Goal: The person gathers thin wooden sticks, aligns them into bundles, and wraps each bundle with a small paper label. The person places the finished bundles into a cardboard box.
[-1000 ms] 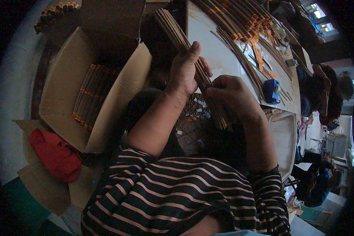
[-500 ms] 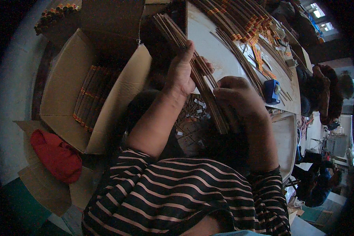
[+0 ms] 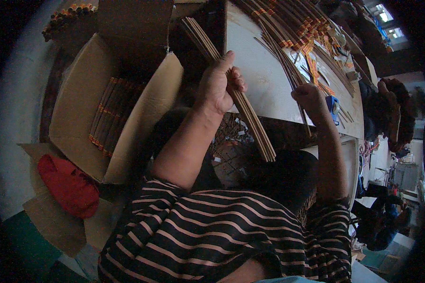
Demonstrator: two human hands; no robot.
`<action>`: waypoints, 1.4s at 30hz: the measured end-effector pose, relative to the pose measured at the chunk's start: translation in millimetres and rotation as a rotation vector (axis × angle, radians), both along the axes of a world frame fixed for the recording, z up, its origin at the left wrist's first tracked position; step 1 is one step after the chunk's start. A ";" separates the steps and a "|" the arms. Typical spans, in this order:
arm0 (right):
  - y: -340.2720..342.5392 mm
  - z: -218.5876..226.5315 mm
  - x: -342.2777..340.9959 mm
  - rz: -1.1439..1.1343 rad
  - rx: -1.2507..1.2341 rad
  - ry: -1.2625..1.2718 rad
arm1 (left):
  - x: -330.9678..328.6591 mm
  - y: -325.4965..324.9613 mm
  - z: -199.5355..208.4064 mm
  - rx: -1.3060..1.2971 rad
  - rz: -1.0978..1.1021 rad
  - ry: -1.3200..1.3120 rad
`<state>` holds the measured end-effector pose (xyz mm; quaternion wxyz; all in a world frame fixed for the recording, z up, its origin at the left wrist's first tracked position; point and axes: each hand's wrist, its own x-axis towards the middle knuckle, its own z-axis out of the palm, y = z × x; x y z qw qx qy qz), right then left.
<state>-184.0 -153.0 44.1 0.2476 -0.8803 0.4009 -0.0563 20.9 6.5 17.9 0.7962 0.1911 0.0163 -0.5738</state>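
My left hand (image 3: pixel 219 85) is wrapped round a slanting bundle of thin brown incense sticks (image 3: pixel 252 120), thumb up along one side. Both ends of the bundle stick out past the fist, the lower end hanging beyond the table edge. To the right, my right hand (image 3: pixel 311 98) is closed at the table's edge, its fingertips on a few loose darker sticks (image 3: pixel 288 68). These run across the table, and some ends poke out below that hand. How many are in its fingers is hidden.
An open cardboard box (image 3: pixel 80 101) on the left contains banded bundles (image 3: pixel 111 115). Beside it lies a red cloth item (image 3: pixel 68 186). The white table (image 3: pixel 255 61) bears more banded bundles (image 3: pixel 293 23) and a blue tape dispenser (image 3: pixel 333 108). Scraps litter the floor. Another person (image 3: pixel 382 217) is at far right.
My right hand has left the bundle and moved right to the loose sticks on the table. The left hand stays nearly in place, and its bundle now looks tidier and lighter in colour.
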 end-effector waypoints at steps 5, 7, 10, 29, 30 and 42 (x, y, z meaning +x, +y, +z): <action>-53.0 -36.5 -15.6 -0.083 -0.345 0.152 | -5.9 -0.2 9.8 0.004 -0.011 -0.050; -51.3 -27.5 -6.3 -0.142 -0.406 0.255 | -3.3 1.1 7.7 0.009 -0.006 -0.053; -28.1 -3.6 5.7 -0.050 -0.614 0.153 | -3.5 2.0 8.6 0.023 0.005 -0.063; 142.7 0.6 51.7 0.095 0.507 -0.083 | 10.8 9.2 14.7 -0.066 0.101 -0.232; 144.5 1.5 52.7 0.103 0.608 -0.127 | 12.1 10.3 14.9 -0.127 0.077 -0.222; 146.5 -6.5 46.9 0.084 0.084 0.039 | 10.3 10.3 18.1 -0.070 0.183 -0.276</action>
